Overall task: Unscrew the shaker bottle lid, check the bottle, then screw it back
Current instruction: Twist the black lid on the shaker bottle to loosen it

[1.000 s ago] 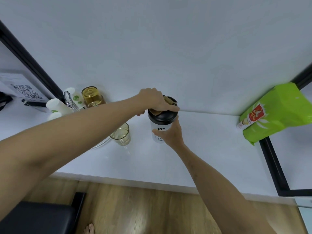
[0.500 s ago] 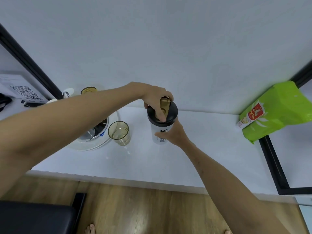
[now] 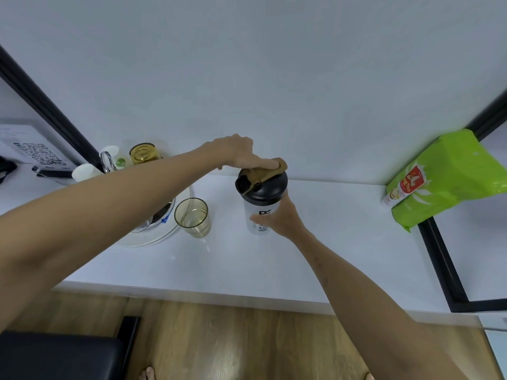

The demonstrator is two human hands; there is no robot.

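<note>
Two hands on a shaker bottle standing at the centre of a white counter.

The translucent plastic shaker bottle (image 3: 260,218) with black lettering stands upright near the middle of the frame on the white counter (image 3: 329,242), close to the pale wall. The right hand (image 3: 282,219) is wrapped around the bottle's body from the right side. The left hand (image 3: 241,153) reaches in from the left and rests closed on top of the black screw lid (image 3: 264,189), its fingers pressing the tan flip cap (image 3: 260,175). Left of the bottle stands a clear amber-tinted drinking glass (image 3: 193,218), just beside a white round plate (image 3: 153,239). At the right edge of the frame a bright green plastic pouch (image 3: 444,182) leans against the wall.
</note>
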